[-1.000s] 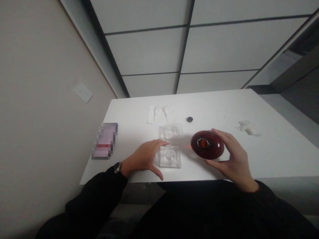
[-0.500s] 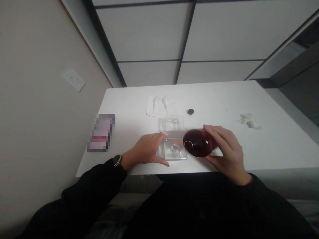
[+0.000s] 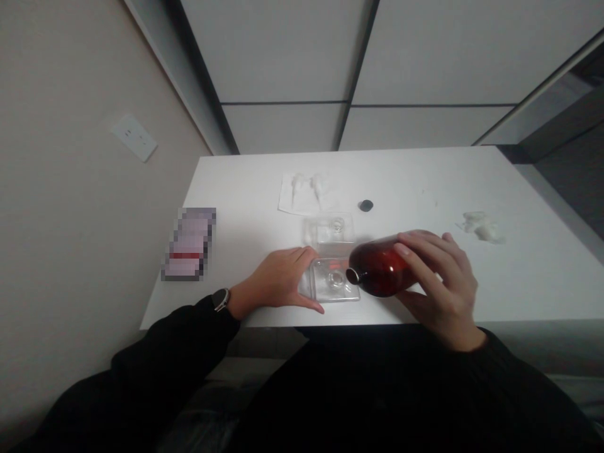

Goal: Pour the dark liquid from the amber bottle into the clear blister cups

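A clear plastic case (image 3: 346, 294) lies opened out on the table, its lid part folded back on the far side. My left hand (image 3: 285, 280) steadies it at the left edge, fingers by the far corner and thumb by the near one. My right hand (image 3: 443, 283) is wrapped round a dark red-brown bottle (image 3: 384, 267), tilted with its uncapped mouth pointing left, over the right part of the case. Whether any liquid leaves the mouth I cannot tell. Behind them is a small dark round cap (image 3: 366, 206).
On the white table (image 3: 245, 189), a white sheet (image 3: 287, 198) with two whitish tufts lies at the back. Crumpled white material (image 3: 484, 226) is at the right. A blurred pinkish box-like item (image 3: 189, 245) sits at the left, near the wall.
The bottle in my right hand has tipped further over, so its mouth now shows toward the left. My left hand stays at the case. The view has shifted slightly.
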`<state>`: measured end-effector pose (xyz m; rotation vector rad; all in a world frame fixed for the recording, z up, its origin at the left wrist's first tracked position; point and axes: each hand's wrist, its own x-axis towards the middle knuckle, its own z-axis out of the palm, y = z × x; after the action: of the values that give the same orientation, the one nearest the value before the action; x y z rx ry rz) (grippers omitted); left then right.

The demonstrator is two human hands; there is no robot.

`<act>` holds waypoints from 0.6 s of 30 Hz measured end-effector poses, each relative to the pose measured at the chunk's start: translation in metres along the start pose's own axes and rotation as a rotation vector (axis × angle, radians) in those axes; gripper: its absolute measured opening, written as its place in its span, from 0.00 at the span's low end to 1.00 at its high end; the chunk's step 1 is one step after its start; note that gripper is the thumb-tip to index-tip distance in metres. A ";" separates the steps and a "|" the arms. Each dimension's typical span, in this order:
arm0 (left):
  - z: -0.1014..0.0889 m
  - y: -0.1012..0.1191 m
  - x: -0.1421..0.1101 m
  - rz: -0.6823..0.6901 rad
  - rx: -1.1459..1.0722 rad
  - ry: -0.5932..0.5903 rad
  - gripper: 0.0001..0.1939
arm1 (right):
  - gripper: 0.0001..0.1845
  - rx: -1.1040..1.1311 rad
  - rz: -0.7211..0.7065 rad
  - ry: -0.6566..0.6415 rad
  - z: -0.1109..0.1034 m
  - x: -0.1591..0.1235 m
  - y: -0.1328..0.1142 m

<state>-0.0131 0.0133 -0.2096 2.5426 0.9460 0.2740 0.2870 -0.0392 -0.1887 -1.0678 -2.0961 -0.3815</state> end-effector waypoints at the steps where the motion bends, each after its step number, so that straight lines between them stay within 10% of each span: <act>1: 0.000 0.000 0.000 0.001 0.000 -0.002 0.46 | 0.41 -0.004 -0.004 0.007 0.000 0.000 0.000; 18: -0.001 0.001 0.000 -0.007 0.002 -0.022 0.46 | 0.45 -0.049 0.021 -0.018 -0.003 -0.002 -0.001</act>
<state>-0.0130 0.0130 -0.2086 2.5379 0.9474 0.2426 0.2883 -0.0426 -0.1884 -1.1252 -2.0987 -0.4166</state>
